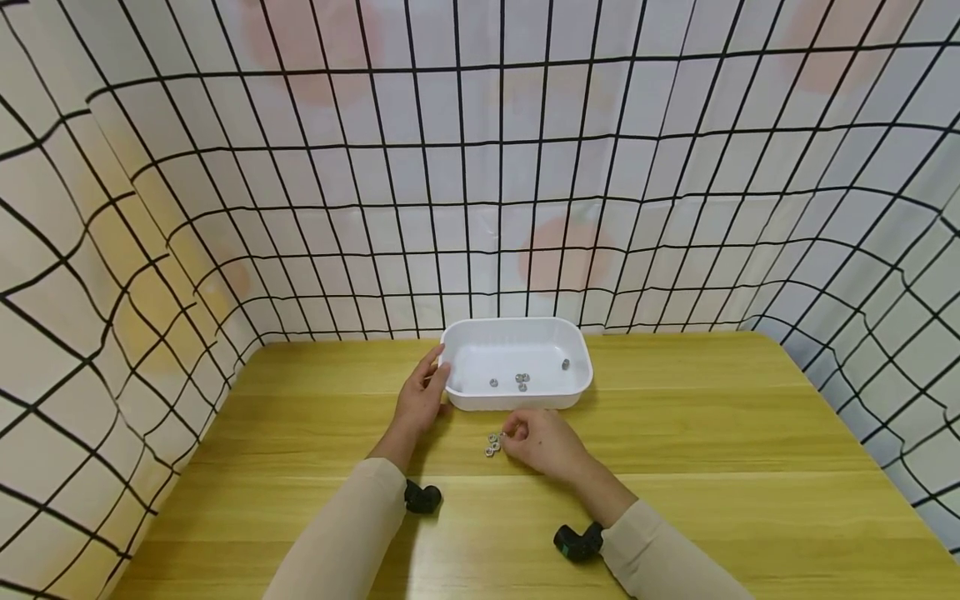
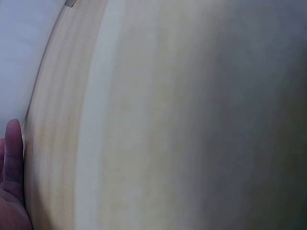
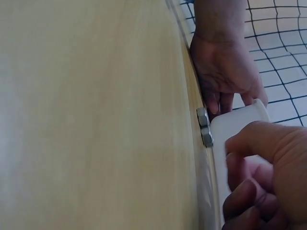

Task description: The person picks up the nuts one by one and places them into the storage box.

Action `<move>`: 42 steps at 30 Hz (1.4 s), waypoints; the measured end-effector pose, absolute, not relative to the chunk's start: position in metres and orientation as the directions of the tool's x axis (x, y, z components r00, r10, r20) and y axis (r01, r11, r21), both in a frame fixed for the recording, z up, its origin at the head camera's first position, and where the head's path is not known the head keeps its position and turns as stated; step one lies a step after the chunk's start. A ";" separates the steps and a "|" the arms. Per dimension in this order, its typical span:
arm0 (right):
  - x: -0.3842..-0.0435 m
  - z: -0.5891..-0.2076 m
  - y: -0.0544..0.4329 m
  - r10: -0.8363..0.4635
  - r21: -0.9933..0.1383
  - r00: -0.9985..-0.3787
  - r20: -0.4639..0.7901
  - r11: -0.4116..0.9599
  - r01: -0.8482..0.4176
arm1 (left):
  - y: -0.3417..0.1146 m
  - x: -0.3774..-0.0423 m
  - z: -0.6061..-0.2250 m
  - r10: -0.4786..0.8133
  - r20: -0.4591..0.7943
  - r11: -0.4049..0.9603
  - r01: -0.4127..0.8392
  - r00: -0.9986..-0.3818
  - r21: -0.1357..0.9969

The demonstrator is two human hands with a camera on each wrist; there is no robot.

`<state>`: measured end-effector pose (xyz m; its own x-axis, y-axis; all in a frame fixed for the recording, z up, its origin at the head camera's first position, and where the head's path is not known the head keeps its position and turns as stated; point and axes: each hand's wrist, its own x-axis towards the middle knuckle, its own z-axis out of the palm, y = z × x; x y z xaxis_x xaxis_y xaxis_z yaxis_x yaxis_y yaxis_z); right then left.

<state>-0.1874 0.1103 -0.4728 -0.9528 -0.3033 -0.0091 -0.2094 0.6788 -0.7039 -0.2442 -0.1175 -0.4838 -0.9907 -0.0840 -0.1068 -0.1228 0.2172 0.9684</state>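
A white plastic tray (image 1: 517,402) stands on the table with several small metal hex nuts (image 1: 522,379) lying on its floor. My left hand (image 1: 420,402) holds the tray's left end, thumb at the rim and fingers along the outside wall. In front of the tray, several more nuts (image 1: 492,447) lie in a small cluster on the wood. Beside that cluster my right hand (image 1: 546,443) pinches a nut between thumb and forefinger, mostly hidden by the fingertips. The right wrist view shows two of the loose nuts (image 3: 205,127) close to the tray, past the curled right fingers.
The wooden table (image 1: 712,442) reaches back to a white curtain (image 1: 480,183) with black grid lines, which also hangs along both sides. Black wrist devices (image 1: 579,543) sit at both sleeve cuffs, close over the tabletop.
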 end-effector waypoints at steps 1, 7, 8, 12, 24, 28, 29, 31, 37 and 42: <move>-0.187 -0.471 0.111 -0.304 -0.714 -0.953 -0.005 0.668 -0.209 | -0.118 -0.244 -0.484 -0.084 -0.107 0.219 -0.123 -0.991 0.968; -0.185 -0.458 0.114 -0.296 -0.768 -0.955 -0.004 0.612 -0.186 | -0.118 -0.246 -0.483 -0.082 -0.110 0.212 -0.125 -0.991 0.969; -0.185 -0.455 0.114 -0.294 -0.778 -0.956 -0.008 0.602 -0.179 | -0.118 -0.246 -0.483 -0.082 -0.109 0.212 -0.124 -0.991 0.969; -0.184 -0.444 0.117 -0.282 -0.797 -0.959 -0.027 0.585 -0.149 | -0.118 -0.246 -0.482 -0.080 -0.107 0.214 -0.122 -0.991 0.969; -0.191 -0.427 0.129 -0.246 -0.768 -0.968 0.054 0.609 -0.197 | -0.119 -0.246 -0.484 -0.084 -0.109 0.225 -0.126 -0.990 0.966; -0.197 -0.422 0.133 -0.244 -0.746 -0.966 0.090 0.626 -0.228 | -0.119 -0.245 -0.484 -0.082 -0.108 0.224 -0.124 -0.991 0.967; -0.199 -0.421 0.134 -0.243 -0.738 -0.965 0.098 0.633 -0.234 | -0.119 -0.245 -0.484 -0.081 -0.107 0.222 -0.123 -0.991 0.967; -0.202 -0.419 0.136 -0.238 -0.726 -0.965 0.111 0.643 -0.242 | -0.119 -0.245 -0.484 -0.082 -0.107 0.221 -0.123 -0.991 0.968; -0.215 -0.416 0.141 -0.198 -0.705 -0.972 0.129 0.670 -0.231 | -0.119 -0.246 -0.486 -0.077 -0.109 0.216 -0.123 -0.991 0.969; -0.226 -0.414 0.146 -0.192 -0.689 -0.970 0.148 0.683 -0.240 | -0.118 -0.246 -0.486 -0.078 -0.110 0.218 -0.124 -0.991 0.968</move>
<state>-0.2261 0.1461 -0.4139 -0.9702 -0.1917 0.1484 -0.2405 0.6832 -0.6895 -0.2459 -0.1179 -0.4865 -0.9909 -0.0785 -0.1095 -0.1243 0.2176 0.9681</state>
